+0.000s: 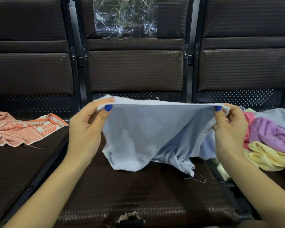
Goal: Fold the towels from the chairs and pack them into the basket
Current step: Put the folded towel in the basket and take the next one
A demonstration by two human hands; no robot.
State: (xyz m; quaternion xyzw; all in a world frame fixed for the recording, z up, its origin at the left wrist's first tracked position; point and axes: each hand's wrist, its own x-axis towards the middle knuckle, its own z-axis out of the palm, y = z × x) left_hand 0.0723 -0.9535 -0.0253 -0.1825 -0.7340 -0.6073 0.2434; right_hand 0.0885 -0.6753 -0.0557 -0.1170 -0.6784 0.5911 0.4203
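Three dark brown chairs with woven-textured padding stand side by side, and the middle chair [135, 191] takes up most of the view, its seat torn at the front edge. A sheet of clear crinkled plastic [125, 17] lies against its upper backrest. A pale blue towel [148, 134] is stretched above the middle seat, its lower folds and loose threads draping down onto the padding. On the right chair's seat sits a heap of towels [270, 139] in lilac, yellow, pink and what may be grey. An orange-and-white patterned towel [21, 129] lies crumpled on the left chair's seat, towards its right edge. The left hand [87, 129] pinches the blue towel's top-left corner between thumb and fingers, and the right hand [229, 129] pinches the top-right corner likewise.
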